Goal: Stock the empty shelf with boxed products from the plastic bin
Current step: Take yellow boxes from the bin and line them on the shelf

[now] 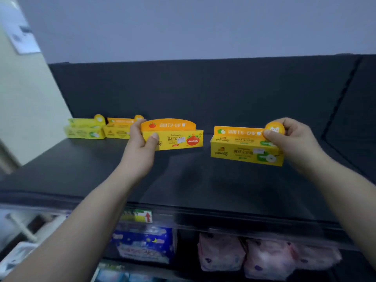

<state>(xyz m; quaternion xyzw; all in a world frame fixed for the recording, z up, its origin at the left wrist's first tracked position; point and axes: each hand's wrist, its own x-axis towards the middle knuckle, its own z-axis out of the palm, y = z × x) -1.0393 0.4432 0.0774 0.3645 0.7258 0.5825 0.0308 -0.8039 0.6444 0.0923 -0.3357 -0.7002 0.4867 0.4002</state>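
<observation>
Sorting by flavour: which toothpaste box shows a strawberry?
The toothpaste box in the left hand: red strawberry on its front. The right hand holds the green-apple box.

strawberry box (177,140) and apple box (242,152) held upright over the dark shelf (183,180) — two yellow boxes (85,130) stand back-left.

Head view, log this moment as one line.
left hand: holds strawberry box | right hand: holds apple box | shelf: two boxes at back left
</observation>
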